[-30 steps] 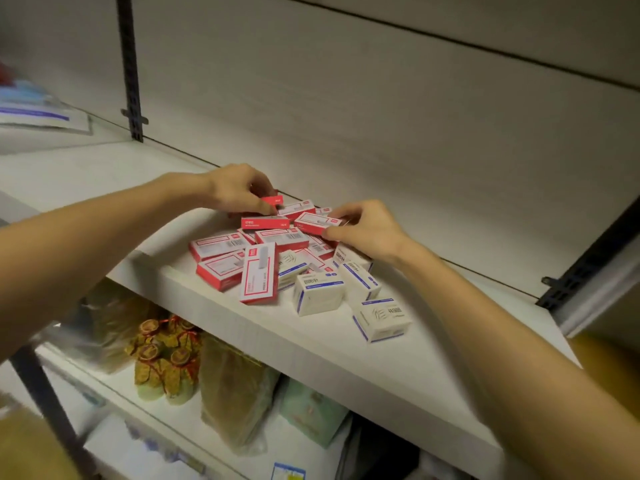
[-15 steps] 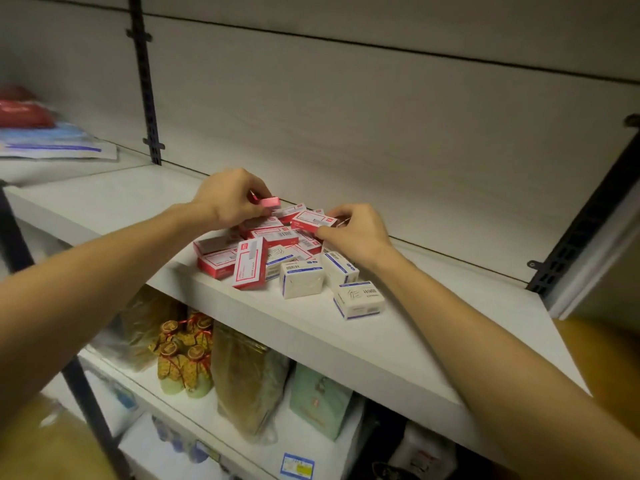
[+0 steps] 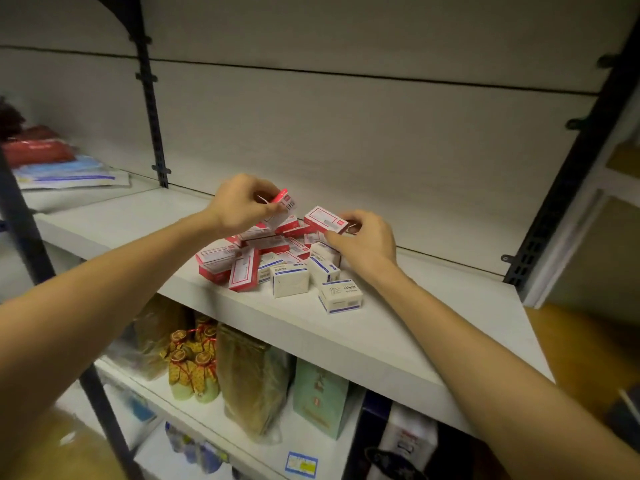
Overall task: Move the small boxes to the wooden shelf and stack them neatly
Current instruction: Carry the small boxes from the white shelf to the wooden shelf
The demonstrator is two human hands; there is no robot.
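A loose heap of small boxes [image 3: 263,258] lies on the pale shelf board [image 3: 415,327], red-and-white ones at the left and back, white ones with blue print [image 3: 341,295] at the front right. My left hand [image 3: 239,204] grips one red-and-white box [image 3: 283,207], lifted and tilted above the heap. My right hand [image 3: 367,242] pinches another red-and-white box [image 3: 325,220] by its right end, raised just over the pile.
Dark metal uprights [image 3: 152,109] [image 3: 568,188] flank the bay. Flat packets [image 3: 65,171] lie on the shelf to the left. Below are foil bags [image 3: 249,382], small wrapped bottles [image 3: 192,368] and a green carton [image 3: 320,396].
Both hands have lifted a red-and-white box each off the heap. The camera has tilted up, so more of the back panel shows.
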